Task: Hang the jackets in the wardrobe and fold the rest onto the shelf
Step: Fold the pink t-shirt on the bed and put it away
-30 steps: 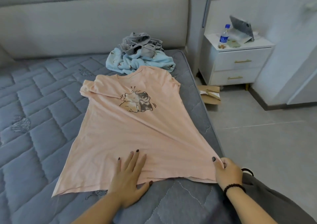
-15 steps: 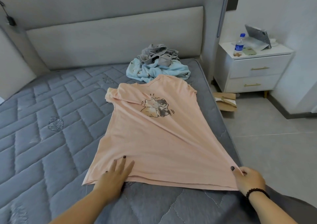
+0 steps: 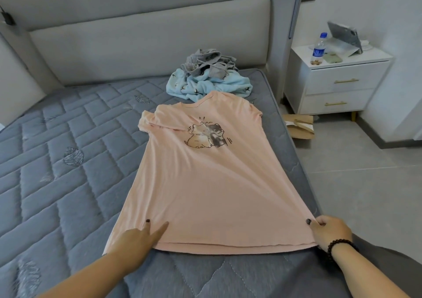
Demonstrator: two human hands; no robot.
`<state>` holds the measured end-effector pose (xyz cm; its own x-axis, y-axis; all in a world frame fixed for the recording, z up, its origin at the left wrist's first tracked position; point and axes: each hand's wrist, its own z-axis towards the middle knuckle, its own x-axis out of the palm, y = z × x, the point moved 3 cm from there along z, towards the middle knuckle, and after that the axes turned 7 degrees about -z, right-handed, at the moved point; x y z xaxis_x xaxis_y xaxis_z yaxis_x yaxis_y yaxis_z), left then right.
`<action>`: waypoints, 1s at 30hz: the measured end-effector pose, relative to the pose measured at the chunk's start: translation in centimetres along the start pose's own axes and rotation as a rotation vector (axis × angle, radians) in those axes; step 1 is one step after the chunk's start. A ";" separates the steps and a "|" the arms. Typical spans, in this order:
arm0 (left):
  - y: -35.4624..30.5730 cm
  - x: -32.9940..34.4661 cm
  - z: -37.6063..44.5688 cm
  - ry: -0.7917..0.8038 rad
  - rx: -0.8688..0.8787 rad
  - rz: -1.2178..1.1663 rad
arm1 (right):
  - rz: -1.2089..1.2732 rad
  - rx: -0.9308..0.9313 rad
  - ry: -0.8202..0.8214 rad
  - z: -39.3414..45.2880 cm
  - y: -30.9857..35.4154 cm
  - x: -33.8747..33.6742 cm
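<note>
L hand (image 3: 137, 240) lies on the pink T-shirt (image 3: 205, 183) near its lower L hem corner, fingers stretched flat, pressing cloth to the bed (image 3: 57, 160). R hand (image 3: 331, 231) pinches the shirt's lower R hem corner betw thumb and curled fingers, right at the mattress edge; dark bead bracelet (image 3: 340, 246) on that wrist. Cloth is drawn taut betw the two hands, creases fanning up toward the chest print.

Shirt lies face up on the grey quilted mattress, neck toward the headboard (image 3: 148, 42), hem toward the person, cartoon animal print (image 3: 206, 135) mid-chest. L sleeve rumpled, partly folded over.

Beyond the collar: light-blue garment (image 3: 210, 87) in a heap, touching or just under the neckline, w/ a grey garment (image 3: 210, 63) bunched on top.

R of bed: white nightstand (image 3: 338, 80), two drawers, carrying a water bottle (image 3: 319, 46), phone (image 3: 333, 58) and propped tablet (image 3: 342, 37). Brown paper bag (image 3: 299, 126) on the tiled floor betw bed and nightstand.
</note>
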<state>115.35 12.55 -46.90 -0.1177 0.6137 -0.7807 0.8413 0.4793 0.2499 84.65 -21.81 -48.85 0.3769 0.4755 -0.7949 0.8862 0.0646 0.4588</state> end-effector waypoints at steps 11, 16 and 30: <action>-0.8 1.3 -3.8 0.127 0.080 -0.063 | -0.262 0.089 0.111 -1.7 -0.8 -0.4; -1.2 -2.3 -3.2 0.127 0.127 -0.096 | -0.391 0.049 0.047 -2.5 0.1 0.1; -6.6 -15.6 18.1 -0.471 0.054 -0.833 | -0.621 -0.412 0.024 -1.3 6.1 4.6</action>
<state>121.24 -11.52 -46.77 -0.4749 -0.2317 -0.8490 0.6079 0.6112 -0.5069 91.42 -18.07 -49.23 -0.1703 0.2629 -0.9497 0.7598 0.6487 0.0433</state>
